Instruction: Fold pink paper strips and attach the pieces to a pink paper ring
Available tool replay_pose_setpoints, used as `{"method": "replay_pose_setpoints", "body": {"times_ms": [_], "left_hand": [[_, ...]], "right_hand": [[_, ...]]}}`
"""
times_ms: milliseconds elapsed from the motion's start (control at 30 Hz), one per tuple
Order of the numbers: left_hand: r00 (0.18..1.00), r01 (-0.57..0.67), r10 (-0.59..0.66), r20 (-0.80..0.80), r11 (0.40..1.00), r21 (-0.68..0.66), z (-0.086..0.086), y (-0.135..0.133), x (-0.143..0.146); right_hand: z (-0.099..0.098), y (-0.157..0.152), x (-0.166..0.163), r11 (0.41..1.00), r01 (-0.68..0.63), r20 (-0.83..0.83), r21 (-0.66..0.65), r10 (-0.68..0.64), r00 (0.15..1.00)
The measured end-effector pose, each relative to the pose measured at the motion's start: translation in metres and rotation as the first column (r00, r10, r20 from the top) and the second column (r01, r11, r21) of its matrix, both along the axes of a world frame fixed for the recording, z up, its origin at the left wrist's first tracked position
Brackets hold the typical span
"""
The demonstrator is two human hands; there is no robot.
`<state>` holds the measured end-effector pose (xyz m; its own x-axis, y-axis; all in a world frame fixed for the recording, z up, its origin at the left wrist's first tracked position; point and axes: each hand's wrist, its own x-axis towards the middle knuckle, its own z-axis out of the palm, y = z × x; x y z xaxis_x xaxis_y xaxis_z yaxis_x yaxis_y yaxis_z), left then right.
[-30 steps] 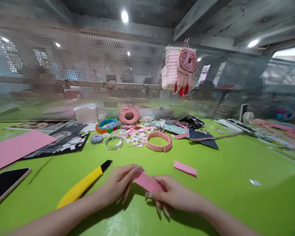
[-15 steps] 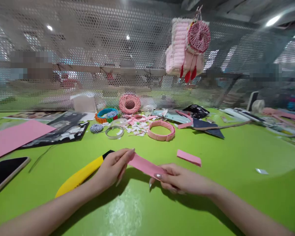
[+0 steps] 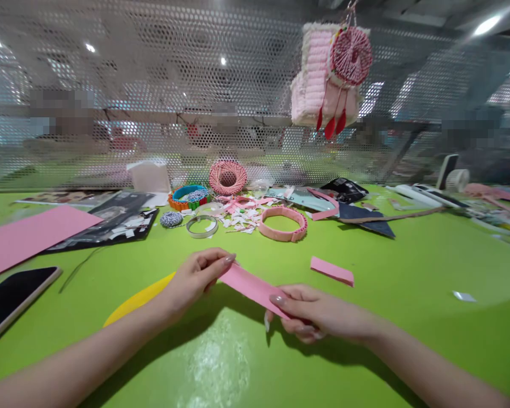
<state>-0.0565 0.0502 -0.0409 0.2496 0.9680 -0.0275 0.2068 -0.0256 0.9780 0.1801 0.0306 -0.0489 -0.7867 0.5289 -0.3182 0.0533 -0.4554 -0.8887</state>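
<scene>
The left hand (image 3: 195,277) is pinching one end of a pink paper strip (image 3: 249,285), and the right hand (image 3: 318,314) is pinching the other end. The strip is stretching sideways between them, just above the green surface (image 3: 408,272). A second pink strip (image 3: 332,270) is lying near the right hand. One yellow cutter (image 3: 136,297) is lying beside the left arm.

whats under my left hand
A yellow utility knife lies on the green table beneath the left hand and wrist; only its yellow body shows. Its far end is covered by the hand, which pinches a pink paper strip.
</scene>
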Motion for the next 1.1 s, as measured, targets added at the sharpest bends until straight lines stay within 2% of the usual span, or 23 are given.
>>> {"method": "replay_pose_setpoints", "body": {"times_ms": [200,300,400,500,633,733,800,967,1100], "left_hand": [[0.997,0.001,0.006,0.079,0.997,-0.081,0.000,0.000,0.001],[0.994,-0.050,0.060,0.087,0.993,-0.111,-0.001,-0.001,0.004],[0.996,-0.056,0.064,0.062,0.991,-0.125,0.000,-0.002,0.005],[0.999,-0.035,0.038,0.038,0.997,-0.074,0.005,-0.004,0.005],[0.990,-0.140,0.138,0.022,0.986,0.087,0.011,-0.001,0.001],[0.980,-0.199,0.195,0.043,0.973,0.119,0.011,0.003,-0.003],[0.979,-0.191,0.184,0.088,0.978,0.079,0.010,0.005,-0.005],[0.942,-0.089,0.105,0.320,0.994,-0.065,0.010,0.010,-0.006],[0.886,-0.043,0.100,0.454,0.990,-0.134,0.015,0.007,-0.003]], "right_hand": [[-0.002,-0.001,-0.001,1.000,0.030,-0.002,0.000,-0.030,1.000],[-0.003,-0.002,-0.002,0.997,0.073,0.016,0.036,-0.073,0.997],[-0.002,-0.003,-0.002,0.992,0.101,0.031,0.081,-0.104,0.994],[0.000,-0.003,-0.002,0.991,0.085,0.056,0.108,-0.092,0.994],[0.000,0.001,-0.001,0.976,0.087,0.071,0.199,-0.103,0.992],[-0.002,0.005,0.002,0.960,0.096,0.060,0.263,-0.116,0.992],[-0.002,0.007,0.003,0.957,0.132,0.026,0.260,-0.143,0.989],[0.005,0.003,0.006,0.984,0.166,-0.095,0.072,-0.159,0.983],[0.008,0.000,0.006,0.988,0.125,-0.142,0.086,-0.112,0.983]]}}
